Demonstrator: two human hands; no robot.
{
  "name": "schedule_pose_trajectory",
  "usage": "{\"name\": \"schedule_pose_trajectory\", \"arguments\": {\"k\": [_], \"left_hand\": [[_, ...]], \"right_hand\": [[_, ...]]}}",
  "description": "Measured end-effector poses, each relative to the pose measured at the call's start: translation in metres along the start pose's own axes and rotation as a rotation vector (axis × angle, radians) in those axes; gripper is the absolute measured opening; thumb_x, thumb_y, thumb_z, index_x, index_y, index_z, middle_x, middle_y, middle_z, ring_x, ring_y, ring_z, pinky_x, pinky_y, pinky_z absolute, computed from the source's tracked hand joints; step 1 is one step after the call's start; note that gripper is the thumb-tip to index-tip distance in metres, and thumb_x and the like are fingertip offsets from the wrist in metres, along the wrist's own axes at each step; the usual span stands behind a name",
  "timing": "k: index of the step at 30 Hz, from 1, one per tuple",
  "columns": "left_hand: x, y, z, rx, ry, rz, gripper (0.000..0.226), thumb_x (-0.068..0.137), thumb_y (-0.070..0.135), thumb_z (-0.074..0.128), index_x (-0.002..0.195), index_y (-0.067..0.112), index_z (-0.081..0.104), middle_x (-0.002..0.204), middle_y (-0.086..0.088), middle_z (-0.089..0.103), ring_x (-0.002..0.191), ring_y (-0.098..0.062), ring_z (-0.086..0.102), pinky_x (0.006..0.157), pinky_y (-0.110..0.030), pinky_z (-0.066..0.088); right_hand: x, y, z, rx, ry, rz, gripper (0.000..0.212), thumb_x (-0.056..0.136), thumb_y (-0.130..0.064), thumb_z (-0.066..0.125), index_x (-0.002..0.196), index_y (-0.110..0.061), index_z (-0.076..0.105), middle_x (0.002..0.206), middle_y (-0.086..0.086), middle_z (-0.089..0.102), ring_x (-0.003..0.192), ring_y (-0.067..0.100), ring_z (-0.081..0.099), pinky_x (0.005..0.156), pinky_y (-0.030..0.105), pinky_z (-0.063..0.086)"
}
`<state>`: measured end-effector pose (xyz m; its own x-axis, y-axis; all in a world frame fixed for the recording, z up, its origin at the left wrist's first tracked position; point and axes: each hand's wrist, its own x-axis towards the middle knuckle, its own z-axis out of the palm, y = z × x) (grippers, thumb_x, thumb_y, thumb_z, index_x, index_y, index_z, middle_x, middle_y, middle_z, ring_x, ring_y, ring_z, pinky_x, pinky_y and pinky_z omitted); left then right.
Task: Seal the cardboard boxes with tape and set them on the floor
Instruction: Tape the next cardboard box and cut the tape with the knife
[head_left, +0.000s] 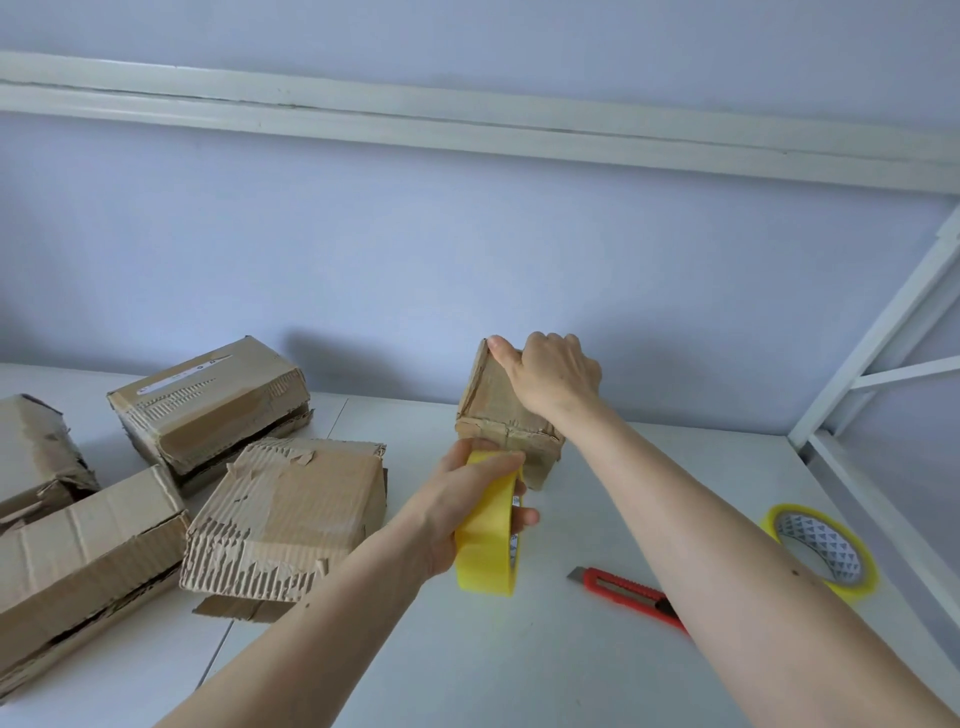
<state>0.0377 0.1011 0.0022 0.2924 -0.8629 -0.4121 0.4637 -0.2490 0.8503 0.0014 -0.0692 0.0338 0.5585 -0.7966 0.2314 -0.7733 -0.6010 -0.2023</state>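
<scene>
A small worn cardboard box stands on the white table near the back wall. My right hand grips its top far edge, thumb along the upper left corner. My left hand holds a yellow tape roll upright against the box's near face, fingers curled round its rim. Several more battered cardboard boxes lie at the left: one at the back, one in the middle, a long one in front and one at the far left edge.
A red utility knife lies on the table under my right forearm. A second yellow tape roll lies flat at the right. A white metal frame borders the table's right side, and a white rail runs across above.
</scene>
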Motion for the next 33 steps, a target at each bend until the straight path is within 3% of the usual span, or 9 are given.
{"name": "schedule_pose_trajectory", "arguments": {"k": [6, 9, 12, 16, 18, 22, 27, 30, 33], "left_hand": [[-0.009, -0.01, -0.001, -0.107, -0.051, -0.056, 0.05, 0.087, 0.008, 0.073, 0.132, 0.005, 0.05, 0.093, -0.023, 0.065, 0.063, -0.031, 0.069, 0.063, -0.038, 0.061], [-0.008, -0.023, -0.007, -0.088, 0.018, -0.048, 0.061, 0.087, 0.012, 0.077, 0.132, 0.019, 0.038, 0.093, -0.025, 0.064, 0.067, -0.035, 0.07, 0.068, -0.044, 0.06], [-0.008, -0.031, -0.016, -0.031, -0.029, -0.047, 0.05, 0.09, 0.025, 0.075, 0.13, 0.024, 0.043, 0.096, -0.024, 0.06, 0.07, -0.037, 0.068, 0.068, -0.044, 0.058], [-0.009, -0.029, -0.017, 0.041, -0.153, 0.073, 0.037, 0.096, 0.023, 0.067, 0.127, 0.036, 0.052, 0.103, -0.017, 0.056, 0.074, -0.036, 0.066, 0.071, -0.042, 0.057], [-0.008, -0.029, -0.019, 0.039, -0.182, 0.084, 0.037, 0.098, 0.021, 0.066, 0.127, 0.04, 0.054, 0.102, -0.016, 0.055, 0.075, -0.035, 0.065, 0.074, -0.043, 0.056], [-0.003, -0.029, -0.022, 0.025, -0.204, 0.084, 0.039, 0.097, 0.018, 0.066, 0.126, 0.042, 0.056, 0.1, -0.017, 0.055, 0.075, -0.034, 0.064, 0.075, -0.044, 0.055], [0.002, -0.03, -0.023, 0.021, -0.245, 0.082, 0.044, 0.097, 0.02, 0.066, 0.13, 0.047, 0.053, 0.101, -0.019, 0.055, 0.079, -0.037, 0.063, 0.073, -0.043, 0.055], [0.004, -0.032, -0.019, -0.007, -0.274, 0.068, 0.049, 0.098, 0.018, 0.064, 0.134, 0.047, 0.048, 0.1, -0.02, 0.055, 0.076, -0.036, 0.063, 0.071, -0.043, 0.055], [0.002, -0.034, -0.015, -0.022, -0.286, 0.063, 0.044, 0.1, 0.015, 0.061, 0.134, 0.038, 0.045, 0.097, -0.019, 0.055, 0.073, -0.034, 0.062, 0.071, -0.043, 0.056]], "right_hand": [[-0.004, 0.005, 0.002, -0.042, -0.134, 0.026, 0.068, 0.102, -0.064, 0.016, 0.069, -0.013, 0.045, 0.083, 0.003, 0.053, 0.105, 0.029, 0.048, 0.074, 0.038, 0.032], [-0.006, 0.005, 0.001, -0.039, -0.133, 0.042, 0.068, 0.101, -0.065, 0.016, 0.067, -0.013, 0.044, 0.078, 0.002, 0.051, 0.101, 0.028, 0.047, 0.074, 0.037, 0.033], [-0.008, 0.003, -0.002, -0.046, -0.143, 0.058, 0.068, 0.101, -0.065, 0.016, 0.068, -0.013, 0.044, 0.084, 0.003, 0.054, 0.096, 0.026, 0.043, 0.075, 0.037, 0.032], [-0.007, 0.009, -0.01, 0.098, -0.211, 0.086, 0.068, 0.1, -0.068, 0.013, 0.07, -0.015, 0.044, 0.086, 0.003, 0.057, 0.096, 0.028, 0.053, 0.079, 0.039, 0.038], [-0.009, 0.019, -0.015, 0.229, -0.152, 0.077, 0.062, 0.098, -0.07, 0.015, 0.069, -0.021, 0.037, 0.087, 0.002, 0.052, 0.097, 0.029, 0.052, 0.082, 0.042, 0.043], [-0.043, 0.049, -0.02, 0.352, 0.112, 0.028, 0.046, 0.097, -0.057, 0.043, 0.064, -0.026, 0.035, 0.073, -0.006, 0.044, 0.085, 0.024, 0.047, 0.06, 0.035, 0.034], [-0.111, 0.104, -0.004, 0.428, 0.313, 0.037, 0.015, 0.1, -0.035, 0.055, 0.102, -0.021, 0.061, 0.116, -0.004, 0.052, 0.113, 0.014, 0.047, 0.087, 0.039, 0.047], [-0.116, 0.115, 0.0, 0.457, 0.132, -0.035, 0.037, 0.106, -0.039, 0.04, 0.139, -0.028, 0.052, 0.141, -0.006, 0.045, 0.132, 0.012, 0.042, 0.106, 0.035, 0.037], [-0.108, 0.1, -0.011, 0.486, -0.04, 0.009, 0.048, 0.106, -0.047, 0.032, 0.151, -0.032, 0.036, 0.147, -0.006, 0.045, 0.137, 0.012, 0.04, 0.109, 0.035, 0.034]]}}
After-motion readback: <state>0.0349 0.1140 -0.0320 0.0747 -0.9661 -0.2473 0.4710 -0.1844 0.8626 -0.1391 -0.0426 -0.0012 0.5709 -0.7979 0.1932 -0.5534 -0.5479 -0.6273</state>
